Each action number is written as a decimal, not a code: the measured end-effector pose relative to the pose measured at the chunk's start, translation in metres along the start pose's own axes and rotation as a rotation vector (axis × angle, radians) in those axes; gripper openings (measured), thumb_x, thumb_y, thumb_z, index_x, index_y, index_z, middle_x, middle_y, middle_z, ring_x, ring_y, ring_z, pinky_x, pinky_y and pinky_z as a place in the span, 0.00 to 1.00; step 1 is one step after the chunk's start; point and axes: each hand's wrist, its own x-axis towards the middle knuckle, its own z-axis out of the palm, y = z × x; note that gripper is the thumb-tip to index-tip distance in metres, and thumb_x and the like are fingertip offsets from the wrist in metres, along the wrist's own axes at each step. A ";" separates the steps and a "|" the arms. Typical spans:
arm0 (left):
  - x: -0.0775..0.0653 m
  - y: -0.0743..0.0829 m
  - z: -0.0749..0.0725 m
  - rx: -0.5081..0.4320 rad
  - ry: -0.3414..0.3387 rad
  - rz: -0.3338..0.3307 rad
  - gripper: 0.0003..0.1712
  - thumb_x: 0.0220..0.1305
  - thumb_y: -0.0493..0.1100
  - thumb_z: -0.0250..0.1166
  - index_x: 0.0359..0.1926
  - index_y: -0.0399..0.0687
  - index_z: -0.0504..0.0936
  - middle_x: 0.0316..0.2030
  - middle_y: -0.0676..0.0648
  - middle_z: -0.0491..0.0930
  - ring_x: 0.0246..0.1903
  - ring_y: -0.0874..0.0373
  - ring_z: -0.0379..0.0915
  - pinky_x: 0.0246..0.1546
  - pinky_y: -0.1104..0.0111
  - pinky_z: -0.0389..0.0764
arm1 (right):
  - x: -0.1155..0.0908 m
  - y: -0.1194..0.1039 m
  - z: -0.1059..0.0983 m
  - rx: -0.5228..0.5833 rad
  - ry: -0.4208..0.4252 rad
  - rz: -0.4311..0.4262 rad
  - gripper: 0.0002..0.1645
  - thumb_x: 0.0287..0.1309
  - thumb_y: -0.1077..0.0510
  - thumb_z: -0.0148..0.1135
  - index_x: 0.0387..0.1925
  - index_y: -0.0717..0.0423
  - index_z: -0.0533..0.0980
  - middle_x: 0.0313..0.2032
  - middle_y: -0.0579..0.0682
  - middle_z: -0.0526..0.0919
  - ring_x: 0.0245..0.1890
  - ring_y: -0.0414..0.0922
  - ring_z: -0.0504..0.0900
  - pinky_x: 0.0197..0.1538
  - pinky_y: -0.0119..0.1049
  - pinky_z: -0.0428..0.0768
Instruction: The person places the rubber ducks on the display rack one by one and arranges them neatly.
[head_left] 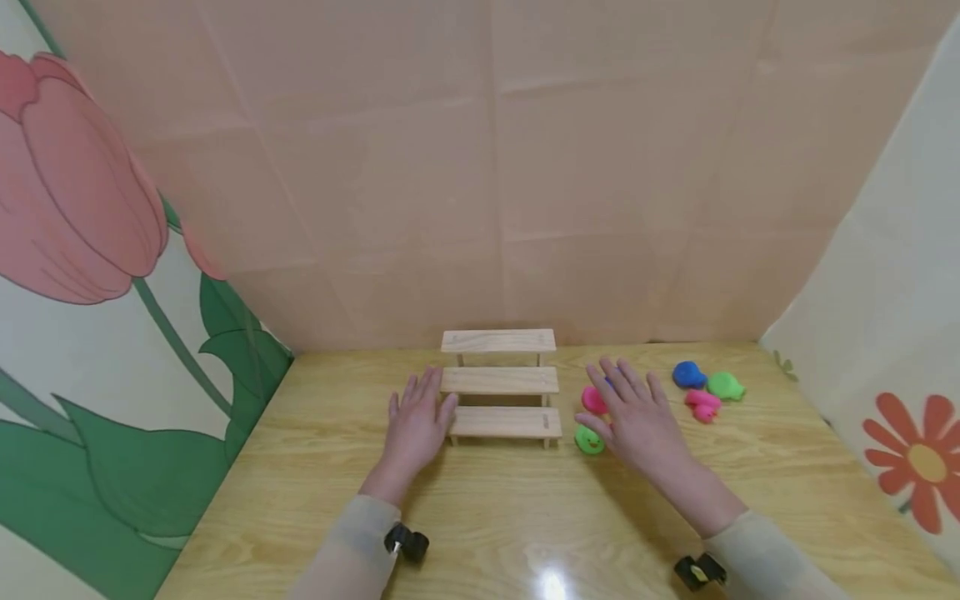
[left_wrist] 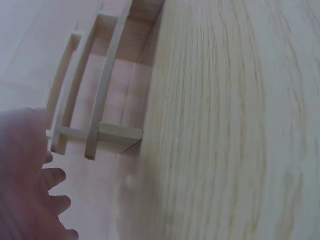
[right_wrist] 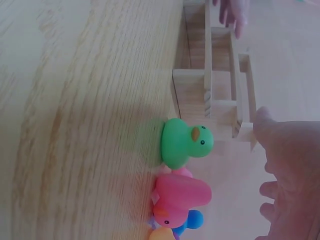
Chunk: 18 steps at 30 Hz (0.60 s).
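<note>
A three-tier wooden step stand point(head_left: 501, 381) is at the back middle of the table. My left hand point(head_left: 417, 423) is at its left end, fingers spread and fairly straight, overlapping the shelf ends in the head view; nothing is held. My right hand point(head_left: 643, 423) hovers palm down to the right of the stand, fingers extended and nothing gripped. Below and beside it lie small rubber ducks, partly hidden by the hand: a green duck point(right_wrist: 180, 145) nearest the stand, a pink duck point(right_wrist: 182, 195), a blue one point(right_wrist: 194, 220) and an orange piece point(right_wrist: 162, 234) at the view's edge.
Further right are a blue duck point(head_left: 688, 375), a green duck point(head_left: 725, 386) and something pink point(head_left: 703, 406), grouped closely. A plain pinkish backdrop point(head_left: 495, 167) rises behind the wood-grain table point(head_left: 480, 517). Flower-printed panels flank both sides. Each wrist carries a small black camera.
</note>
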 end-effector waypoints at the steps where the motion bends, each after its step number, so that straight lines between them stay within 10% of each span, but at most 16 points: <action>1: 0.001 -0.001 0.001 -0.021 -0.002 -0.007 0.41 0.89 0.64 0.47 0.89 0.48 0.55 0.87 0.43 0.54 0.86 0.38 0.43 0.82 0.32 0.40 | 0.000 0.002 0.002 0.001 0.001 0.000 0.50 0.77 0.33 0.64 0.85 0.57 0.63 0.82 0.65 0.63 0.83 0.68 0.57 0.80 0.75 0.51; 18: 0.021 0.000 0.017 -0.313 0.000 -0.093 0.40 0.90 0.63 0.48 0.88 0.47 0.56 0.84 0.35 0.59 0.84 0.33 0.50 0.83 0.38 0.49 | -0.008 0.010 -0.001 0.054 0.068 -0.034 0.49 0.71 0.38 0.73 0.81 0.61 0.69 0.75 0.65 0.74 0.80 0.67 0.64 0.78 0.77 0.55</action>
